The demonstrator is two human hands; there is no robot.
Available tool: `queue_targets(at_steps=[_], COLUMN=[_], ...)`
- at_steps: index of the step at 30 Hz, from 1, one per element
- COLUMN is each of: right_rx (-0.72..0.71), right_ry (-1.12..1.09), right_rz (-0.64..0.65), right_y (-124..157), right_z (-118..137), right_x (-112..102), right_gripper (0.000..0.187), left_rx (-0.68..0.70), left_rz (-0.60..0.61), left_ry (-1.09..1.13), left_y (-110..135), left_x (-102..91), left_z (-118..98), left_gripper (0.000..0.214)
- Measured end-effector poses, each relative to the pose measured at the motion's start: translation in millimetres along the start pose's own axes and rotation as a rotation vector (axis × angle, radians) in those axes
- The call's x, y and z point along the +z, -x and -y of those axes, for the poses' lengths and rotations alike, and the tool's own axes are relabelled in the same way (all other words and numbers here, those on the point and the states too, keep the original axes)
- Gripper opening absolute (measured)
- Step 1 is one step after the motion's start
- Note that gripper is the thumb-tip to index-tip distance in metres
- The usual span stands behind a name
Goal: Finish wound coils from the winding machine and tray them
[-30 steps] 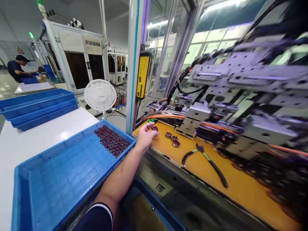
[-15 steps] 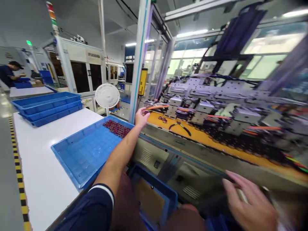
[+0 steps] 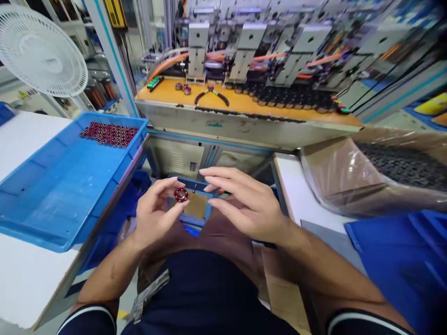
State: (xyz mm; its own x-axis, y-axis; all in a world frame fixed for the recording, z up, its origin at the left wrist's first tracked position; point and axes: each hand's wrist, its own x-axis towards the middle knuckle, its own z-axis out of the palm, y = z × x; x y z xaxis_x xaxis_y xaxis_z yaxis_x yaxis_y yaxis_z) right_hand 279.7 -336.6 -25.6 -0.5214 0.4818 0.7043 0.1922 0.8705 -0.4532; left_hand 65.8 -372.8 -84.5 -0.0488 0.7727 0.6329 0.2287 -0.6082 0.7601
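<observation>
Pinching a red-and-black ring-shaped part [image 3: 177,195] by its rim in the left hand [image 3: 152,215], hole toward the viewer, just left of, but apart from, the spread, seemingly empty right hand [image 3: 253,208].

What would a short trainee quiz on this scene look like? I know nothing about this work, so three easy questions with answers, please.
1. Which hand holds the small red-and-black ring?

2. True or false: the pliers lie on the orange worktop.

3. Fill in the blank with "near" or "far": in this view, the dark-red parts are grouped at the ____ end of the blue tray.

Key:
1. The left hand, between thumb and fingers.
2. True.
3. Far.
</observation>
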Motion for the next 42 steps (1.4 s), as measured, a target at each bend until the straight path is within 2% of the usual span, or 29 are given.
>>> queue_targets(at_steps=[3, 6, 8, 10, 13, 15, 17, 20, 23, 26, 30, 33, 38, 42], right_rx=[-0.006, 0.091, 0.197, 0.274, 0.314, 0.348, 0.422, 0.618, 0.792, 0.808, 0.803, 0.864, 0.864, 0.875], right_ry=[0.041, 0.068, -0.033, -0.208, -0.48, -0.568, -0.549, -0.582, -0.76, -0.823, -0.94, -1.002, -1.018, -1.072], right_rz=[0.125, 0.281, 0.344, 0.345, 0.36, 0.403, 0.338, 0.087, -0.034, -0.086, -0.257, -0.285, -0.224, -0.282], right_y=[8.4, 21.4, 28.8, 34.3, 39.8, 41.3, 40.6, 35.5, 29.8, 31.9, 48.6, 54.9, 47.6, 56.1], right_z=[-10.1, -13.5, -10.4, -5.7, -2.9, -6.7, -13.6, -22.6, -24.0, -20.2, -16.4, -16.8, -16.9, -13.8], right_x=[6.1, 5.4, 3.0, 1.4, 1.1, 0.5, -0.3, 2.4, 13.1, 28.8, 44.7, 45.5, 41.3, 47.1], right_gripper=[0.027, 0.017, 0.017, 0.016, 0.015, 0.012, 0.016, 0.03, 0.023, 0.022, 0.022, 0.022, 0.023, 0.025], left_rx=[0.005, -0.027, -0.057, -0.09, -0.147, -0.175, -0.166, -0.128, -0.101, -0.09, -0.152, -0.185, -0.115, -0.236], left_rz=[0.045, 0.08, 0.094, 0.098, 0.088, 0.088, 0.102, 0.147, 0.189, 0.154, 0.099, 0.122, 0.196, 0.209], left_ry=[0.036, 0.095, 0.127, 0.159, 0.207, 0.23, 0.242, 0.239, 0.226, 0.211, 0.286, 0.323, 0.32, 0.47], left_y=[6.5, 7.5, 6.6, 4.6, 1.2, 0.3, 1.2, 4.4, 6.2, 4.9, 1.3, 0.6, 1.6, 1.0], left_x=[3.9, 8.0, 12.2, 17.4, 24.5, 27.5, 29.1, 31.3, 35.2, 39.6, 40.9, 39.7, 40.6, 38.5], left_z=[-0.6, 0.4, 1.0, 1.3, 1.7, 2.1, 2.9, 4.4, 5.9, 7.2, 8.6, 9.4, 9.6, 8.3], left_gripper=[0.067, 0.069, 0.07, 0.069, 0.066, 0.065, 0.066, 0.065, 0.064, 0.068, 0.07, 0.07, 0.074, 0.066])
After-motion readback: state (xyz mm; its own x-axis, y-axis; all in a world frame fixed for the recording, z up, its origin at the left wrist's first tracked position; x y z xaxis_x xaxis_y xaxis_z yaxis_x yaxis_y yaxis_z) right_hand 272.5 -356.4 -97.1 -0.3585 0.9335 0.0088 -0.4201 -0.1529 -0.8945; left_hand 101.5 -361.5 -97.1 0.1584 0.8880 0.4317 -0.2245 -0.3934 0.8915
